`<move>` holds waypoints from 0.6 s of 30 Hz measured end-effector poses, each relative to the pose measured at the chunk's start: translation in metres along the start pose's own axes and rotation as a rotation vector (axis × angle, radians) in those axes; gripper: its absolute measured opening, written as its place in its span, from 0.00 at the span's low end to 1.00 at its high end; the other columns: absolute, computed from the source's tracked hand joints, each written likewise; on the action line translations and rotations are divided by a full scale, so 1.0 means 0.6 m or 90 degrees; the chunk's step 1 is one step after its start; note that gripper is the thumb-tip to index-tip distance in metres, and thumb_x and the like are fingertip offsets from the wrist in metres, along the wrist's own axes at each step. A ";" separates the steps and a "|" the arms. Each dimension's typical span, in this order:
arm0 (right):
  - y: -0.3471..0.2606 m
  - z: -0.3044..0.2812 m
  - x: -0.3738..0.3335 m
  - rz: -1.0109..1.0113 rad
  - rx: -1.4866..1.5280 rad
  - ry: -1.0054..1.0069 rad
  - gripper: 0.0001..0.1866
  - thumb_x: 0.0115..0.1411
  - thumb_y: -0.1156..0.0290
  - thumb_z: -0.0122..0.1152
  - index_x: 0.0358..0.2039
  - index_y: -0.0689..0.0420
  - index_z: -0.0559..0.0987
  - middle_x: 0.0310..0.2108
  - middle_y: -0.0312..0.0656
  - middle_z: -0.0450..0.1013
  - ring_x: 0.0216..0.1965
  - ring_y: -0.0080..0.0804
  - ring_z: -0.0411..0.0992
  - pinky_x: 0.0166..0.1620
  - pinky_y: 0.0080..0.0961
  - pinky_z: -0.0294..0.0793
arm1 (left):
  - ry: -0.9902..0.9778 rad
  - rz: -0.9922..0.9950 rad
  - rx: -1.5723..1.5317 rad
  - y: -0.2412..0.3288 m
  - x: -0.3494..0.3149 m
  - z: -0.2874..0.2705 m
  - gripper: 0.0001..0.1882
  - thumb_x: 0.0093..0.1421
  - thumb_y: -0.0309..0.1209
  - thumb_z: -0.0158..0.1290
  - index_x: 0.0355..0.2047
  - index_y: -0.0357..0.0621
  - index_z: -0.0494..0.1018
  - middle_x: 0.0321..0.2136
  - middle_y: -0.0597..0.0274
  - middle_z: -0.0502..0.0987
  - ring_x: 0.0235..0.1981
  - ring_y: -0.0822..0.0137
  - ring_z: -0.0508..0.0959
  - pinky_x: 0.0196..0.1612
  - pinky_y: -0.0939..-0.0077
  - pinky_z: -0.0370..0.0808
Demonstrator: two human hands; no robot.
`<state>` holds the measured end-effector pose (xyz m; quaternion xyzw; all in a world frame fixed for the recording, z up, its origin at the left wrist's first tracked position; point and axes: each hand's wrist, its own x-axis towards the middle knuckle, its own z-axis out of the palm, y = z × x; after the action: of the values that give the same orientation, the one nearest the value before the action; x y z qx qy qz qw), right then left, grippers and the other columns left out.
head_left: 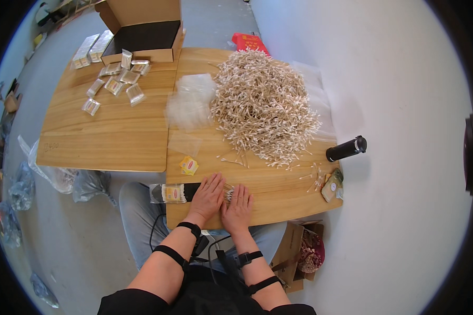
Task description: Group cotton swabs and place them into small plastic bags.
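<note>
At the table's front edge, my left hand (208, 197) lies nearly flat with its fingers stretched forward. It rests over the right end of a black strip (192, 191). Close beside it, my right hand (237, 209) lies with its fingers extended. A small row of cotton swabs (228, 192) shows between the two hands, partly covered by them. At the strip's left end is a clear plastic pack of swabs (173, 193) with a yellow label. Small yellow-and-white cards (188, 165) lie just beyond my left hand.
A big heap of loose cotton swabs (263, 105) covers the table's far middle. Clear bags (192, 100) lie left of it. Filled swab packs (114, 85) and an open cardboard box (176, 52) occupy the left table. A black bottle (346, 149) lies at the right, near the wall.
</note>
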<state>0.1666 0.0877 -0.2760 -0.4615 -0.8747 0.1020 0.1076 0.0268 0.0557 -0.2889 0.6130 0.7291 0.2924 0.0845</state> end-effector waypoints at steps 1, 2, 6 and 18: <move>-0.002 0.000 0.001 0.004 -0.012 -0.016 0.38 0.63 0.57 0.53 0.66 0.68 0.58 0.68 0.59 0.55 0.71 0.55 0.50 0.71 0.53 0.41 | -0.005 0.010 -0.004 -0.002 -0.001 -0.001 0.24 0.65 0.36 0.49 0.60 0.40 0.68 0.64 0.51 0.65 0.67 0.56 0.63 0.69 0.56 0.56; -0.003 0.000 0.002 0.007 -0.023 -0.031 0.37 0.64 0.57 0.52 0.67 0.68 0.58 0.69 0.59 0.54 0.71 0.54 0.49 0.71 0.53 0.40 | -0.010 0.019 -0.007 -0.003 -0.002 -0.002 0.25 0.65 0.37 0.49 0.60 0.40 0.68 0.64 0.50 0.65 0.67 0.55 0.63 0.69 0.56 0.56; -0.003 0.003 0.007 -0.001 -0.026 -0.037 0.36 0.65 0.57 0.49 0.67 0.67 0.59 0.69 0.57 0.54 0.72 0.53 0.48 0.71 0.54 0.40 | -0.040 0.040 0.015 0.006 -0.002 -0.012 0.26 0.65 0.39 0.49 0.60 0.40 0.68 0.65 0.47 0.63 0.68 0.53 0.61 0.69 0.56 0.56; 0.024 -0.005 0.043 -0.123 -0.029 -0.093 0.33 0.66 0.59 0.46 0.68 0.60 0.61 0.70 0.49 0.54 0.73 0.45 0.48 0.71 0.52 0.42 | -0.076 0.028 0.058 0.006 -0.021 -0.011 0.32 0.66 0.47 0.47 0.64 0.40 0.64 0.68 0.46 0.58 0.70 0.49 0.56 0.71 0.52 0.48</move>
<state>0.1648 0.1173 -0.2748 -0.3683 -0.9228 0.1048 0.0422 0.0295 0.0418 -0.2849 0.6485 0.7215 0.2239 0.0932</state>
